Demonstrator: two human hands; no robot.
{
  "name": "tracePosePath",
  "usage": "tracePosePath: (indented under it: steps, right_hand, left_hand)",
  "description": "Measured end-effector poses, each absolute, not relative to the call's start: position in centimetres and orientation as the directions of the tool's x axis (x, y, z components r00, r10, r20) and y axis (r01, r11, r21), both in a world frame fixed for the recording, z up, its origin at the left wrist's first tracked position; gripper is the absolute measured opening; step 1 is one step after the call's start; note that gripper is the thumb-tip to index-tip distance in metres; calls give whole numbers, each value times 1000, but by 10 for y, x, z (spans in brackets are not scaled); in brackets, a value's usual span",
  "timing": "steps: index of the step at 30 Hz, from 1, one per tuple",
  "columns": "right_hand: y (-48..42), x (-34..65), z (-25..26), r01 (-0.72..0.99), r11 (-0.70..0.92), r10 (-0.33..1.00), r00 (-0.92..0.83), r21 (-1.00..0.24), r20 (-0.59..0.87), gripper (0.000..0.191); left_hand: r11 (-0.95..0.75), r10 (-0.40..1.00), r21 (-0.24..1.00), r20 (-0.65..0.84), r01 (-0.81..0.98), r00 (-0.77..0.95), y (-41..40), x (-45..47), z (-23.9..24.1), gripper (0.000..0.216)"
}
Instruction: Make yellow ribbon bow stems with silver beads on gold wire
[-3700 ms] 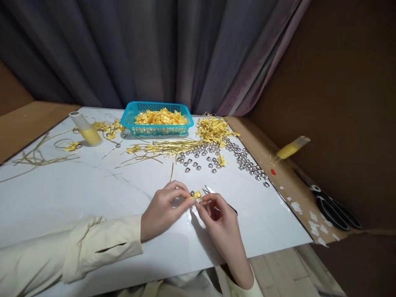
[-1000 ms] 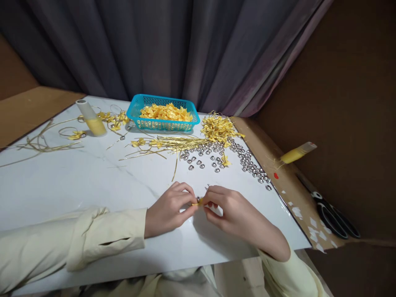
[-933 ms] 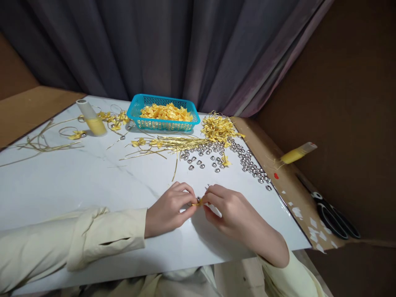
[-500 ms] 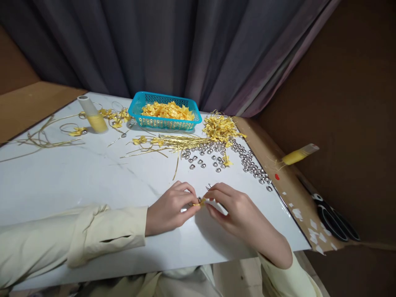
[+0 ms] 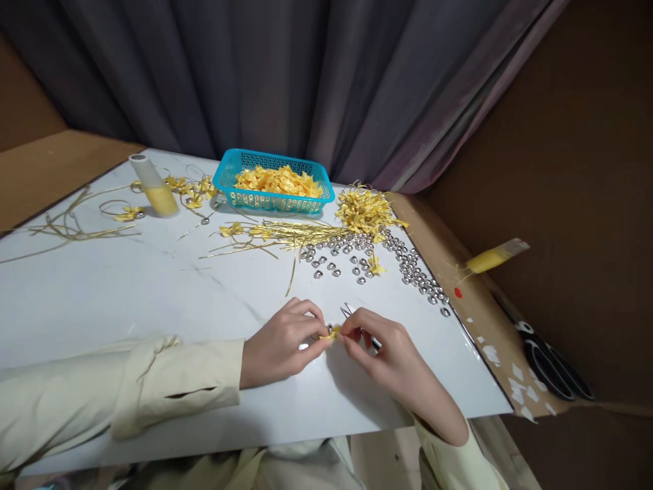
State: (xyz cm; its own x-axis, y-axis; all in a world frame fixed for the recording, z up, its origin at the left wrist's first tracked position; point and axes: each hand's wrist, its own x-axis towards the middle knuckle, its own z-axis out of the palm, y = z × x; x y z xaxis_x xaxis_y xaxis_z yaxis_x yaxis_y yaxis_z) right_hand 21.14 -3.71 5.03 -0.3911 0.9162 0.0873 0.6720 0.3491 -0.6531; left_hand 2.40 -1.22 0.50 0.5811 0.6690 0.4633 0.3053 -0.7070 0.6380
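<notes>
My left hand [image 5: 288,338] pinches a small yellow ribbon bow [image 5: 334,333] between thumb and forefinger, low over the white table. A silver bead [image 5: 330,329] sits against the bow, by the left fingertips. From the other side, my right hand [image 5: 388,347] is closed with thumb and forefinger pinched at the bow's right end. Thin metal tips of a small tool [image 5: 347,310] stick out beyond the right fingers; its kind is mostly hidden by that hand. Part of the bow is covered by my fingers.
A blue basket [image 5: 275,201] of yellow bows stands at the back. Near it lie gold cords [image 5: 300,233], a pile of yellow bows [image 5: 364,207] and scattered silver beads [image 5: 415,275]. A thread spool [image 5: 154,187] stands left; another spool [image 5: 492,258] and black-handled scissors [image 5: 554,367] are right.
My right hand has closed in on the bow, its thumb and forefinger coming together, and the right forearm has shifted slightly left. My left hand has stayed nearly still.
</notes>
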Motion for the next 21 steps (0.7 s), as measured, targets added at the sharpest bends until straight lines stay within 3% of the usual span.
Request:
tracePosePath:
  steps: [15,21]
  right_hand:
    - [-46,206,56,689,265,921,-388,-674,-35,12]
    - [-52,211,51,681,145,966,-254,-718,-46,7]
  left_hand:
    - [-736,645,601,484,311,592,-13,23,7,14]
    - [-731,655,601,484,324,581,-14,23,8,16]
